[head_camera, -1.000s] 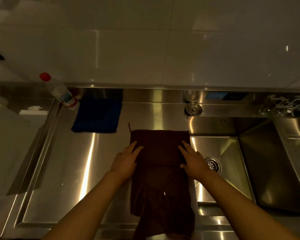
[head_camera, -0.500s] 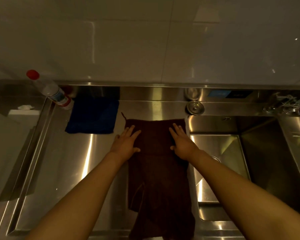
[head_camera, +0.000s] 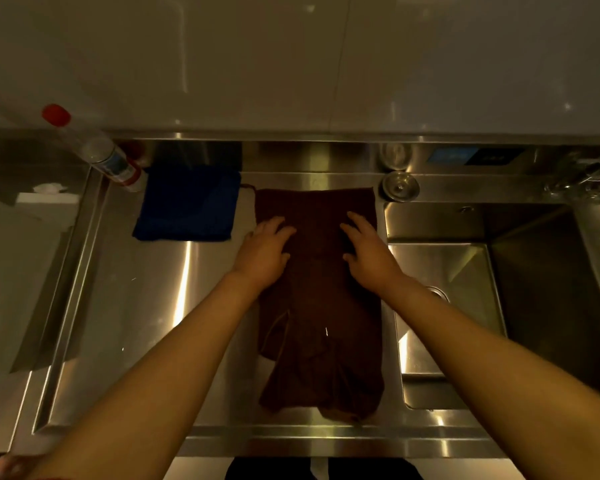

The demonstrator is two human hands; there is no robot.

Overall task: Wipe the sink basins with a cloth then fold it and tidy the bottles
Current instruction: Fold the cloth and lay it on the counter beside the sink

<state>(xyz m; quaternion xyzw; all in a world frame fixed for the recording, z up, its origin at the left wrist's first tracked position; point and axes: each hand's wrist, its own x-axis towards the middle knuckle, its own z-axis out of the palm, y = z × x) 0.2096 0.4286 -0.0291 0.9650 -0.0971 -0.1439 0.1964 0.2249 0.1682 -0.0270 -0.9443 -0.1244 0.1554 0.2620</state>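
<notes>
I press my left hand (head_camera: 263, 252) and my right hand (head_camera: 369, 249) flat on the brown cloth (head_camera: 321, 306), fingers spread and laid open, gripping nothing. The cloth lies stretched lengthwise on the steel drainboard (head_camera: 146, 323), its far edge fairly straight near the back ledge, its near end rumpled and bunched close to the front rim. My left palm sits on the cloth's left border with the thumb side partly on bare steel; my right palm lies near its right border, just beside the sink basin (head_camera: 444, 306). In the part of the basin I can see, there is only bare metal and a drain, which my right forearm partly hides. A second, deeper basin (head_camera: 551, 289) lies further right, dark inside; I cannot tell what it holds. A blue cloth (head_camera: 187, 207) lies folded flat at the back left, apart from the brown one. A clear bottle (head_camera: 97, 150) with a red cap leans beside it at the corner; its contents are unclear.
</notes>
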